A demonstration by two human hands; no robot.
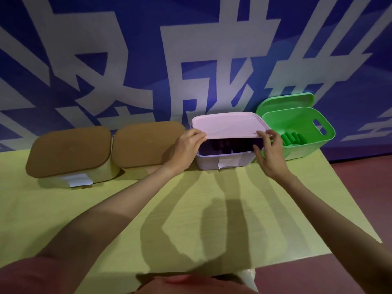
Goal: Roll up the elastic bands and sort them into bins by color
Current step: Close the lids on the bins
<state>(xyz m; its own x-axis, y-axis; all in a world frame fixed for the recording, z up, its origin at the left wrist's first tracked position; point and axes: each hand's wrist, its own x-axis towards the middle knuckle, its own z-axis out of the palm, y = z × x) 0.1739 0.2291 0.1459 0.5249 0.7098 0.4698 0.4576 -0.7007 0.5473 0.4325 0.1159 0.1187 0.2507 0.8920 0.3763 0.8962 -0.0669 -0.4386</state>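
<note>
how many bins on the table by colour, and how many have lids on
Brown-lidded plastic bins, lids shut: 2
Purple plastic bin, pink lid held raised by both hands: 1
Green plastic bin, open, lid propped behind: 1
Total: 4 bins

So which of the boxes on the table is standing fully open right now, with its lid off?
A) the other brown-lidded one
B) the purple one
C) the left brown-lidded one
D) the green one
D: the green bin has no lid on it and green rolls show inside, with its lid propped behind; the purple lid is only raised at the front, held by both hands, left hand and right hand.
</note>
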